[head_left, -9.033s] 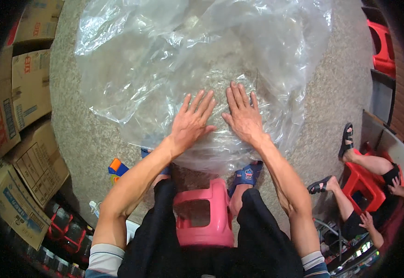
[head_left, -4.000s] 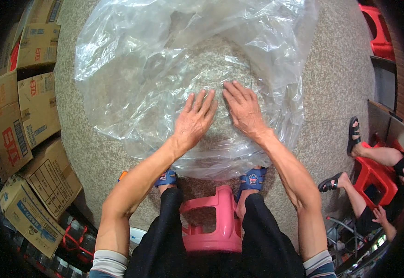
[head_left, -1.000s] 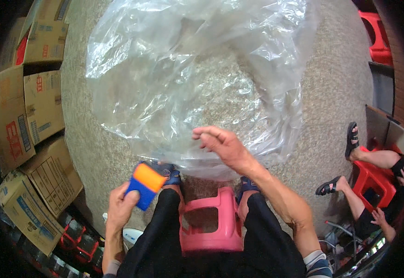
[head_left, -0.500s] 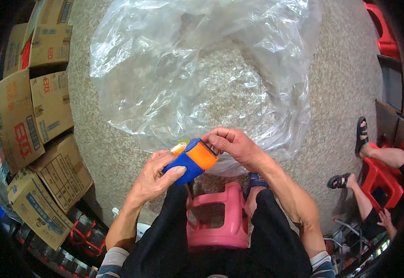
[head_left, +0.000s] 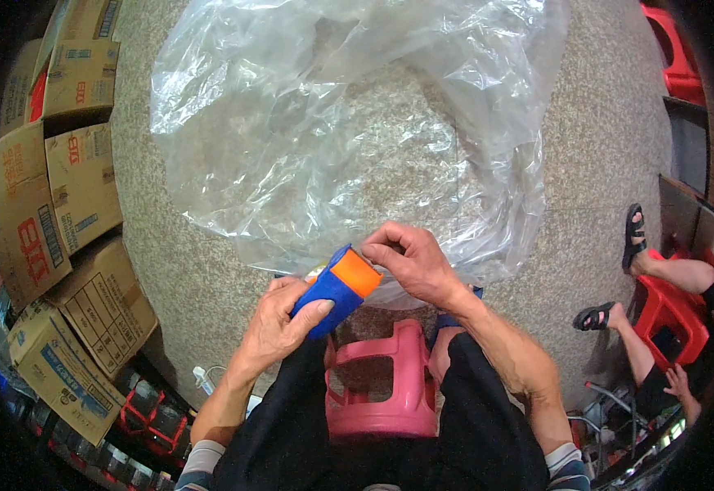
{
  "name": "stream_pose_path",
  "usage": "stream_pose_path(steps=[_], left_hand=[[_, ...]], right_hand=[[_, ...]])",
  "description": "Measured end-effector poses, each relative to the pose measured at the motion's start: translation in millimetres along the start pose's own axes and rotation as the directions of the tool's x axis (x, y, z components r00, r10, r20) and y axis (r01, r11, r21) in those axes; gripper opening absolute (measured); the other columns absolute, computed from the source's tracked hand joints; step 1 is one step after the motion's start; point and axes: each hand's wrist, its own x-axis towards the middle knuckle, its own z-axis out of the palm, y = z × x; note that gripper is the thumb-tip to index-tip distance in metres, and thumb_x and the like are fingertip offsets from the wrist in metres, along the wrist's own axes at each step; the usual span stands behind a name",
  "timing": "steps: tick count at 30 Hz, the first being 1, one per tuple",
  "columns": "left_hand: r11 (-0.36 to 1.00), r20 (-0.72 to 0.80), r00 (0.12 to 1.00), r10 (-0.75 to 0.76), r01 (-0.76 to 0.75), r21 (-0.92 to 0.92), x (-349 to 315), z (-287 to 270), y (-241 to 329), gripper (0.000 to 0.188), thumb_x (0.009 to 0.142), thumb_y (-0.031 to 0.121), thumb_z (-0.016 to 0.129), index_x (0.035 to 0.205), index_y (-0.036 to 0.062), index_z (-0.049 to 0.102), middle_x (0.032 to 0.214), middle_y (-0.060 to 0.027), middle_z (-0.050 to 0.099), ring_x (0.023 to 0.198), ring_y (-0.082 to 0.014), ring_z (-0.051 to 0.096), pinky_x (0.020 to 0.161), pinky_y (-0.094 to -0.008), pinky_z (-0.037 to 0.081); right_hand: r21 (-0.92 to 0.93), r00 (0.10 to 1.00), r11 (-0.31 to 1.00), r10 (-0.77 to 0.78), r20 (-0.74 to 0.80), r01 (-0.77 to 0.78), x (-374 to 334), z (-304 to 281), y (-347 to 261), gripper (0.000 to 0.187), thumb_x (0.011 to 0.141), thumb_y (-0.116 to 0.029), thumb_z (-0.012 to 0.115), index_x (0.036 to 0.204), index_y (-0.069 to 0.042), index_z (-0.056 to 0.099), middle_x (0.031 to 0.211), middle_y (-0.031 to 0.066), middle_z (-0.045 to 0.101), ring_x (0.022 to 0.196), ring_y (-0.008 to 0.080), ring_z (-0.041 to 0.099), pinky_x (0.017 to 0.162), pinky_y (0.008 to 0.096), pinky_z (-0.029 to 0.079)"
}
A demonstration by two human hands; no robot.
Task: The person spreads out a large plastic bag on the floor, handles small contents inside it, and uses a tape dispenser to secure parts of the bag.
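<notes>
My left hand (head_left: pixel 279 321) is closed around a blue and orange packing tape dispenser (head_left: pixel 334 296), thumb along its blue side. The dispenser is tilted, its orange end pointing up and to the right. Part of a yellowish roll shows behind it, mostly hidden by my fingers. My right hand (head_left: pixel 413 263) is beside the orange end, thumb and forefinger brought together in a pinch. Whatever those fingertips hold, if anything, is too small or clear to make out. Beyond both hands a large clear plastic sheet (head_left: pixel 234 155) lies crumpled on the floor.
A pink plastic stool (head_left: pixel 383 413) stands between my knees. Cardboard boxes (head_left: pixel 87 176) are stacked along the left. At the right, another person's sandalled feet (head_left: pixel 635 241) are beside a red stool (head_left: pixel 674 327). A second red stool (head_left: pixel 676 53) is at the far right.
My right fingertips have moved slightly off the dispenser's toothed edge, leaving a small gap. The dispenser has turned a little, so the dark teeth show less.
</notes>
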Motion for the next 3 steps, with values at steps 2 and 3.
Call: stream_pose_path(steps=[2,3], left_hand=[[0.999,0.019,0.999,-0.039,0.04,-0.004,-4.3,1.5,4.5,0.038,0.098,0.039,0.068,0.103,0.0019,0.072,0.086,-0.0122,0.069,0.091,-0.0281,0.063,0.097,-0.0416,0.044],[0.998,0.022,0.998,-0.06,0.06,-0.003,-6.2,2.3,3.2,0.038,0.098,0.039,0.068,0.106,0.0018,0.072,0.091,-0.0138,0.071,0.094,-0.0277,0.064,0.097,-0.0414,0.044]], right_hand=[[-0.074,0.998,0.995,0.06,-0.007,-0.061,-4.2,-0.7,2.1,0.015,0.098,-0.017,0.071,0.103,-0.002,0.073,0.092,0.0034,0.072,0.083,0.0049,0.061,0.074,0.0258,0.05],[-0.072,0.998,0.995,0.064,-0.003,-0.064,-4.6,1.2,2.7,0.015,0.098,-0.017,0.071,0.103,-0.002,0.073,0.092,0.0034,0.072,0.083,0.0049,0.061,0.074,0.0258,0.05]])
